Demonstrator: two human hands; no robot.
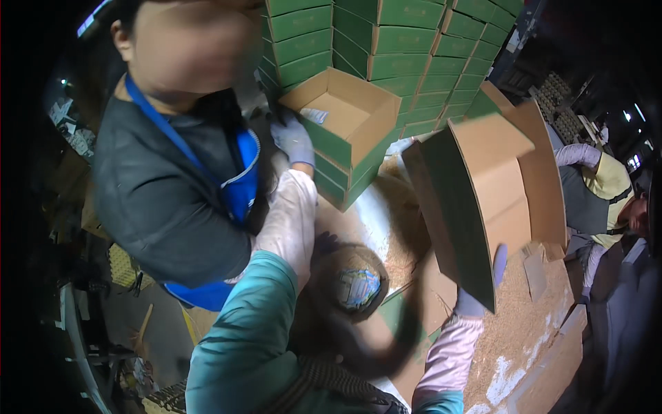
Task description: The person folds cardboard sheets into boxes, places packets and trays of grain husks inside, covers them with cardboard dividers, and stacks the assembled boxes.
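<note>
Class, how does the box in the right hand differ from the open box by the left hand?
The held box is tilted; the stacked box sits upright. A pale item lies in the stacked box; none shows in the held box. Both are green outside, brown inside.

Looking steeply down and forward from the wearer's head, sitting close above the forearms (241,314), facing stacked green boxes (403,65) beyond, bending wide.

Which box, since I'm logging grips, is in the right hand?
The tilted box, its lower end in the right hand; the green boxes behind are stacked.
</note>
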